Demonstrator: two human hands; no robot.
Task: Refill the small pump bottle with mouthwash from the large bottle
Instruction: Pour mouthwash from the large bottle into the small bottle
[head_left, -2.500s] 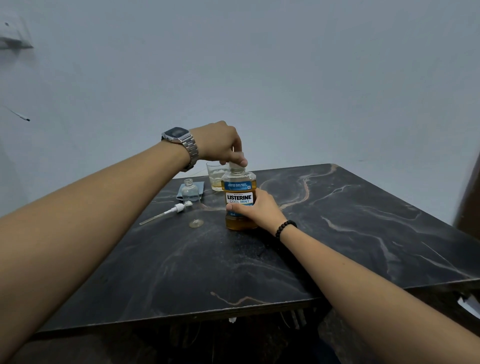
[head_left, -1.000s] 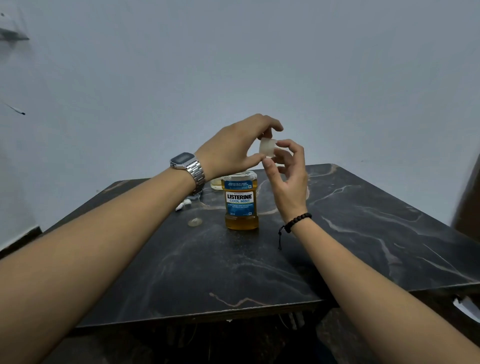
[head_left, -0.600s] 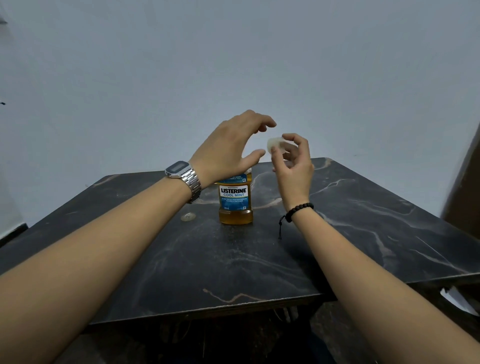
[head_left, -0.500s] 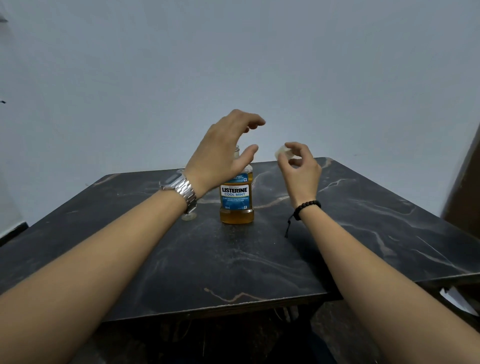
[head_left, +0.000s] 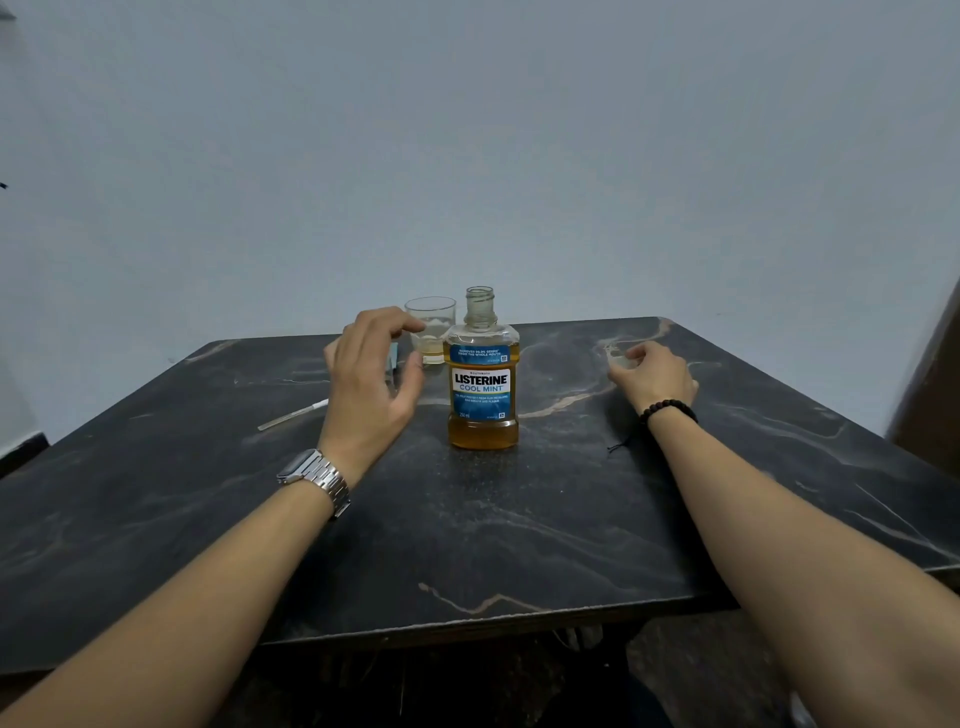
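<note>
Mouthwash filled most of the large bottle (head_left: 483, 384), which stood upright and uncapped near the middle of the dark marbled bench (head_left: 519, 519). Left of the bottle, the left hand (head_left: 371, 379) hovered with fingers spread wide, holding nothing and not touching the bottle. It hid whatever stood just behind it, so the small pump bottle could not be made out. A pale tube (head_left: 293, 414) lay on the bench farther left of the bottle. Just behind the bottle's left shoulder stood a glass (head_left: 431, 327) with a little yellow liquid. Well to the bottle's right, the right hand (head_left: 652, 376) rested on the bench, fingers curled around what looked like the pale cap (head_left: 621, 359).
</note>
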